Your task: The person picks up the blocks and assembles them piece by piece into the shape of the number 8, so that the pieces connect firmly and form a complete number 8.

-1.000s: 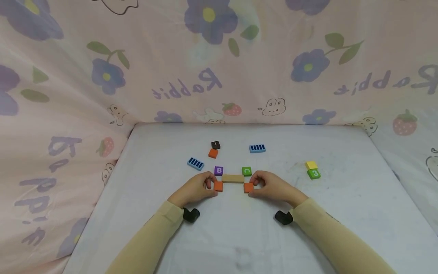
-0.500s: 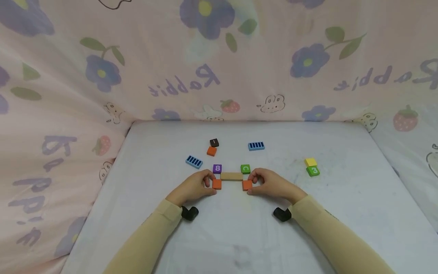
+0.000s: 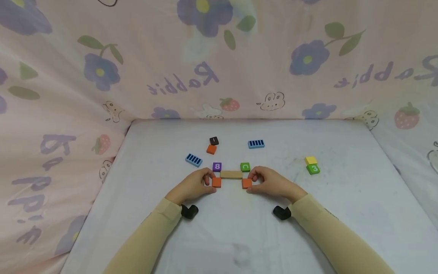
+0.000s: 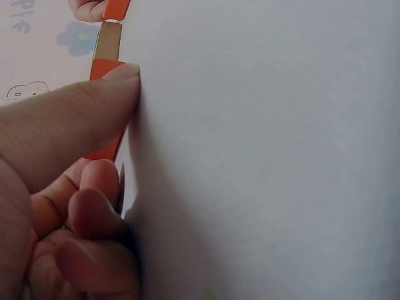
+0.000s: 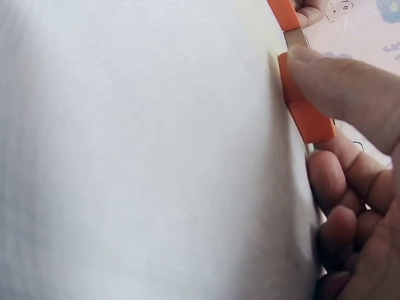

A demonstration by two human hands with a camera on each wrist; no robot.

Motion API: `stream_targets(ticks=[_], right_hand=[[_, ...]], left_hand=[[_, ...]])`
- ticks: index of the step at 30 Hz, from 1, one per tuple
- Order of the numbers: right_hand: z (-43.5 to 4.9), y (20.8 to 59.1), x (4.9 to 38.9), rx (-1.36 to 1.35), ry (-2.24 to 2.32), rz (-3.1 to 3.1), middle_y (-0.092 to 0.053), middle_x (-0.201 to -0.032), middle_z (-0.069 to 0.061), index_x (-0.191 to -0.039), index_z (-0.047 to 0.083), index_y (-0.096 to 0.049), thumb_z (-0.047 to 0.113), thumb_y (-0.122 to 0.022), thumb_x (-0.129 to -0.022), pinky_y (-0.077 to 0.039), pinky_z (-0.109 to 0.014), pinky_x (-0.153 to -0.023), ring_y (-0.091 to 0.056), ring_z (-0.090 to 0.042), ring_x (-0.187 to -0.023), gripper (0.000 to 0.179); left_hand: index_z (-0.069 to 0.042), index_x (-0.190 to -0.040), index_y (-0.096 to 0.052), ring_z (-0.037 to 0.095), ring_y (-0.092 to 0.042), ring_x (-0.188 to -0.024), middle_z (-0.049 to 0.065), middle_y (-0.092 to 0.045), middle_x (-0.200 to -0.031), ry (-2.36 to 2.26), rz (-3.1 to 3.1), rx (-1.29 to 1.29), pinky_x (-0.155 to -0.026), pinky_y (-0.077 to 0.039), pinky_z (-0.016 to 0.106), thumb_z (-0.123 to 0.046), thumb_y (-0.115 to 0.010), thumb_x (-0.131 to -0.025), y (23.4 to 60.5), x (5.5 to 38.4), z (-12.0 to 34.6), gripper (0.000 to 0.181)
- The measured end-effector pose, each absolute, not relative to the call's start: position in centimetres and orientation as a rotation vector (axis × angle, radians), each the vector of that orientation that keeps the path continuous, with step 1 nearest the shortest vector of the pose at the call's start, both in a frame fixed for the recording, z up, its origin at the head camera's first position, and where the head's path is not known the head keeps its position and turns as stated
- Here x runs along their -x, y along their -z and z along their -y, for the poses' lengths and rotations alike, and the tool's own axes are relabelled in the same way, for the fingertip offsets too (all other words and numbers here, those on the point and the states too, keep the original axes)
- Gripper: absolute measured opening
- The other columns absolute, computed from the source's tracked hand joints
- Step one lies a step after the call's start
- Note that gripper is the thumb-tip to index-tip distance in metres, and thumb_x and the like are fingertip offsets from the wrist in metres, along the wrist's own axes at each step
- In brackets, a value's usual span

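In the head view my left hand (image 3: 191, 185) pinches an orange square tile (image 3: 216, 182) between thumb and finger. Mirroring it, my right hand (image 3: 272, 183) pinches a second orange tile (image 3: 246, 183). A plain wooden block (image 3: 231, 175) lies lengthwise between and slightly behind the two tiles. Behind its left end is a purple tile (image 3: 217, 166) marked 8; behind its right end, a green tile (image 3: 245, 167) with a white C-like mark. Each wrist view shows the thumb pressed along its orange tile's side, partly covering it, with the other fingers curled beside the white surface.
Farther back lie a dark tile (image 3: 213, 140), another orange tile (image 3: 211, 149) and two blue striped blocks, one left (image 3: 194, 160) and one right (image 3: 256, 144). A yellow tile (image 3: 310, 160) and a green 3 tile (image 3: 313, 169) sit at right. Patterned cloth (image 3: 239, 76) walls the white table.
The whole head view has shifted a little, so the scene sits slightly higher and further left in it. Both hands keep their pinch on the orange tiles, and the layout stays the same.
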State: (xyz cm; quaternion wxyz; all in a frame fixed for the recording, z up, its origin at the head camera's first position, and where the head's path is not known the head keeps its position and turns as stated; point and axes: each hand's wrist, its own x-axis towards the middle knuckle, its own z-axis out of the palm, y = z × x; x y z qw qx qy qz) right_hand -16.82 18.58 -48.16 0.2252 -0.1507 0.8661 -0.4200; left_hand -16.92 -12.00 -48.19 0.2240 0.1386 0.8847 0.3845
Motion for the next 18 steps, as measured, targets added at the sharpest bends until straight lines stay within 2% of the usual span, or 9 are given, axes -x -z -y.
stream_targets(ticks=[18], right_hand=[[-18.66, 48.27, 16.73, 0.411, 1.161, -2.398, -0.053, -0.094, -0.003, -0.099, 0.019, -0.060, 0.036, -0.083, -0.076, -0.036, -0.038, -0.075, -0.045, -0.021, -0.086, 0.037]], left_hand=[[-0.017, -0.111, -0.058, 0.018, -0.048, -0.072, 0.003, -0.054, -0.087, -1.066, -2.446, -0.373, -0.062, -0.039, 0.031, -0.024, -0.080, -0.081, 47.98, 16.84, 11.84, 0.037]])
